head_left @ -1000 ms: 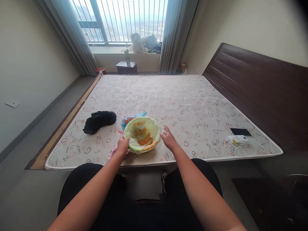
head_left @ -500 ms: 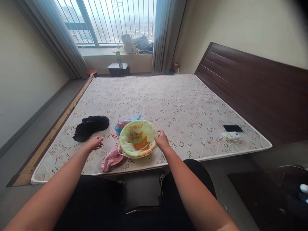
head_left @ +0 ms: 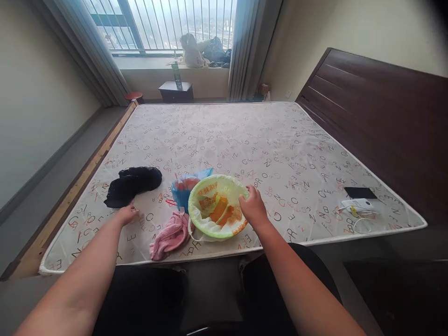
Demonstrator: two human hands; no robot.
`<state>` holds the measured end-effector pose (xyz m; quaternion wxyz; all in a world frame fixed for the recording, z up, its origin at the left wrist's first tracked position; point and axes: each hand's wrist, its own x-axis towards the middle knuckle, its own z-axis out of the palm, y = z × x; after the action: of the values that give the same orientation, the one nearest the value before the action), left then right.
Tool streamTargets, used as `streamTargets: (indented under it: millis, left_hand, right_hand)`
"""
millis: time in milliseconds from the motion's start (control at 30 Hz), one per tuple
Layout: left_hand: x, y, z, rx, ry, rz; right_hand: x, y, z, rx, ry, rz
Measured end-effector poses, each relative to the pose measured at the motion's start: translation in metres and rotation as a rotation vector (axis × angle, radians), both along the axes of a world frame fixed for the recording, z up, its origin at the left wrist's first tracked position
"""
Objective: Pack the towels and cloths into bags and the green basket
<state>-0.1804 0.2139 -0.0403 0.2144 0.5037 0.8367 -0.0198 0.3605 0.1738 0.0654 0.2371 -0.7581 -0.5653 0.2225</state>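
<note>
Step in hand, by my reading: steadying the bag-lined basin (head_left: pixel 210 234) one-handed, other hand at the black bundle (head_left: pixel 135 185). Right grip (head_left: pixel 255 207) clasps the basin's rim; arm outstretched, forearm angled inward. Basin just left of that grip, mouth facing up. Left grip (head_left: pixel 127 215) low over the mattress (head_left: pixel 224 140), arm extended, at the bundle's near edge; pinching or loose, cannot tell. Between grips: pink cloth (head_left: pixel 170 235), blue bag (head_left: pixel 184 190) behind it. Next move probably calls for firm right hold, left fingers closing on bundle's edge.
</note>
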Motion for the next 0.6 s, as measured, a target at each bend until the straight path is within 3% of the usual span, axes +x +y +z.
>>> streamTargets:
  millis: [333, 600]
  left_hand:
    - [-0.021, 0.002, -0.038, -0.149, 0.058, -0.004]
    - [-0.034, 0.005, -0.036, -0.149, 0.155, -0.032]
  right_hand:
    - [0.004, 0.015, 0.014, -0.264, -0.255, 0.081]
    - [0.001, 0.024, 0.006, -0.443, -0.287, 0.166]
